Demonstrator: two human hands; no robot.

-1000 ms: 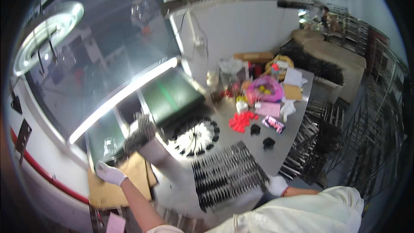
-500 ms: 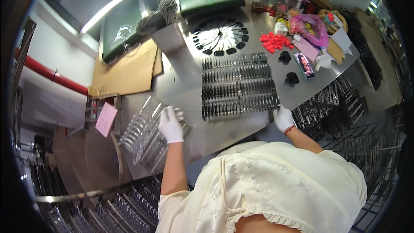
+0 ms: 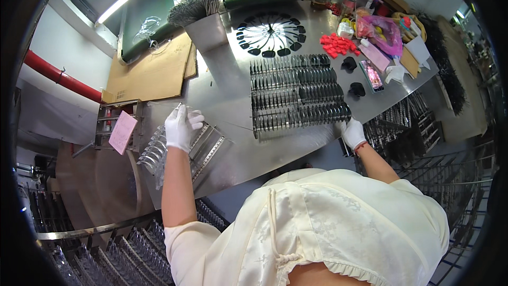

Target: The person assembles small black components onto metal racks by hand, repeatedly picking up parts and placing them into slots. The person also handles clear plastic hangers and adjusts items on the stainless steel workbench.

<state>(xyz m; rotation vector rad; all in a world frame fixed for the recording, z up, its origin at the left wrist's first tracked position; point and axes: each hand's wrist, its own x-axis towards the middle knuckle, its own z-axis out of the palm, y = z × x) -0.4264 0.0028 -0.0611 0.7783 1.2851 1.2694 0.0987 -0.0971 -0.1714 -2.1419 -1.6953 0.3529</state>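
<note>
My left hand [image 3: 181, 128], in a white glove, is over a metal rack [image 3: 207, 148] at the left of the steel table. Thumb and forefinger pinch together at its far end, on something too small to make out; the other fingers are bent. Clear curved lenses [image 3: 153, 151] stand in that rack, partly behind the hand. My right hand [image 3: 353, 132], also gloved, closes on the near right corner of a wide rack of dark lenses [image 3: 299, 95]. Several rows of these lenses stand upright. Its fingertips are partly hidden by the corner.
Beyond the wide rack lies a ring of dark lenses [image 3: 270, 34]. Red pieces [image 3: 338, 45], two black parts [image 3: 355, 90] and a phone [image 3: 372, 76] are to its right. Cardboard [image 3: 145, 74] and a metal box of wires [image 3: 207, 33] stand at the far left. Loaded racks [image 3: 121, 257] stand below.
My left hand has moved left and farther away, uncovering part of the clear-lens rack. Its fingertips have come together. My right hand remains at the wide rack's corner. The whole view has shifted slightly.
</note>
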